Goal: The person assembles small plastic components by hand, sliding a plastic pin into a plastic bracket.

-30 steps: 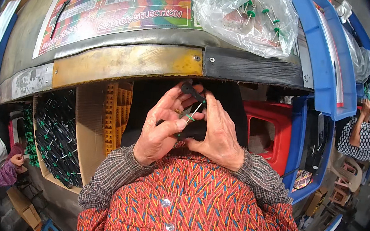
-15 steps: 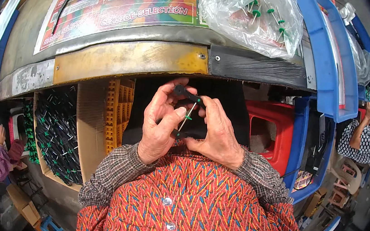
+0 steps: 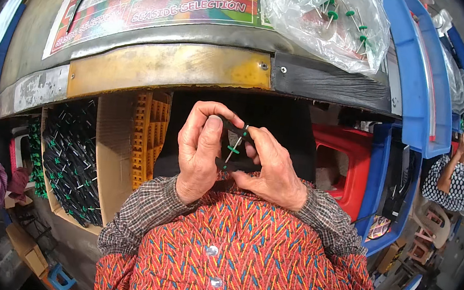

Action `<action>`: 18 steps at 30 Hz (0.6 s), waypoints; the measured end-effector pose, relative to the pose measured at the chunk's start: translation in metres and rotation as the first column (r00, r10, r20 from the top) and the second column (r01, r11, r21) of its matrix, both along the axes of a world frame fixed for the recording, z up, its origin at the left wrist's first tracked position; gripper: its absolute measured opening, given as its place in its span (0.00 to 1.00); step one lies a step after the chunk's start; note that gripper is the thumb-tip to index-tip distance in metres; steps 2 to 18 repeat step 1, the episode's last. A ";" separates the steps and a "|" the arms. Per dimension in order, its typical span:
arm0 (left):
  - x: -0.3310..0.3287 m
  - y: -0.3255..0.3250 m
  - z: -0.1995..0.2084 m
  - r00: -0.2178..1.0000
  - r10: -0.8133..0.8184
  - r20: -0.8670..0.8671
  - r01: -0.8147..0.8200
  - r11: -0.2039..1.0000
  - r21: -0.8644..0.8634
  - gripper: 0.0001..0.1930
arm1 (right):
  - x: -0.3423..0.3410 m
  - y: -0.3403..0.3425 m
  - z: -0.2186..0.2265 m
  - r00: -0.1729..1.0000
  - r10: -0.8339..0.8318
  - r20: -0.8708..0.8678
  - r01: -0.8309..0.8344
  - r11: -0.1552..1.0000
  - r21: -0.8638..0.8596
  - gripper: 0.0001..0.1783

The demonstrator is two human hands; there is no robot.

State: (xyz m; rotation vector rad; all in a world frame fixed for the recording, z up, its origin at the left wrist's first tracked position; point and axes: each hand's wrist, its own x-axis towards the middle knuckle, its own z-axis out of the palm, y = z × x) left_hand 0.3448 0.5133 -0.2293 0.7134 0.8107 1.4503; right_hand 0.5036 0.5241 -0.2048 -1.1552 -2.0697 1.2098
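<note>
Both hands are in front of my chest, just below the bench edge, around one small black plastic part [image 3: 240, 130]. A thin metal pin with a green disc [image 3: 233, 149] runs slantwise between its upper and lower ends. My left hand [image 3: 198, 148] grips the part from the left, index finger bent over the top and thumb raised against it. From the right, my right hand [image 3: 273, 164] pinches it, fingertips at the upper end and thumb near the lower end. Fingers hide some of the part.
On the bench, a clear plastic bag [image 3: 326, 24] holds several metal pins with green discs. A cardboard box [image 3: 116, 160] of black-and-green parts stands below left, beside a yellow crate [image 3: 148, 141]. To the right are a red stool [image 3: 350, 158], blue bins [image 3: 374, 178] and another person [image 3: 452, 179].
My left fingers have shifted on the black part, the index finger now curled over its top. The rounded black end seen at the left fingertips before is now hidden.
</note>
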 end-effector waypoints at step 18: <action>0.001 0.000 0.002 0.999 -0.001 0.034 0.001 1.000 0.012 0.15 | 0.000 0.000 0.000 1.000 0.009 0.004 -0.009 1.000 -0.018 0.39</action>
